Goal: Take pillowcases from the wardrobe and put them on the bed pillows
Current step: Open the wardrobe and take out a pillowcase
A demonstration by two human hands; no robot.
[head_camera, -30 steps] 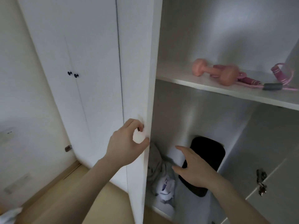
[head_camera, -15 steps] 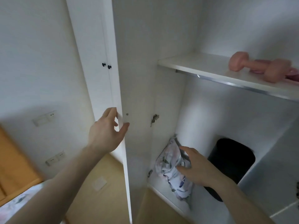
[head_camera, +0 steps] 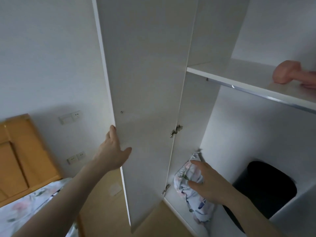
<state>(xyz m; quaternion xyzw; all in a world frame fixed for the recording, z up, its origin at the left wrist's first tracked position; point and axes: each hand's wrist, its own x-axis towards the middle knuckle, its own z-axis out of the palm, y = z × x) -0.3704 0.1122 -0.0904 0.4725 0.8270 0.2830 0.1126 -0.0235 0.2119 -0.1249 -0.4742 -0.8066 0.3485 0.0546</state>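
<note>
We see the tall white laminate wardrobe door swung wide open, filling the middle of the view from twelve o'clock down to six. The left hand, at about nine o'clock from centre, lies against the door's free edge with fingers straight and the thumb spread onto the inner face; its grip is apart and relaxed, closed round nothing. Inside the white wardrobe, at roughly five o'clock, the crumpled floral pillowcase fabric in pale blue, white and pink sits bunched in the lower left corner of the compartment, leaning against the inner side wall just beside the lower metal hinge. The right hand lies over the bundle with fingers spread and only gently bent, touching the cloth; we cannot tell whether any fold is actually pinched, so we read that grip as apart. Just to the right of the bundle, at four o'clock, stands a rounded black bin-like container, partly hidden by the forearm. Above, at two o'clock, a white shelf with a metal front strip carries a pink rubbery dumbbell, cut off by the frame's edge. At eight o'clock we see an orange-brown wooden headboard against the white wall, with the floral-sheeted bed below it at seven o'clock, and white wall sockets between the headboard and the door.
</note>
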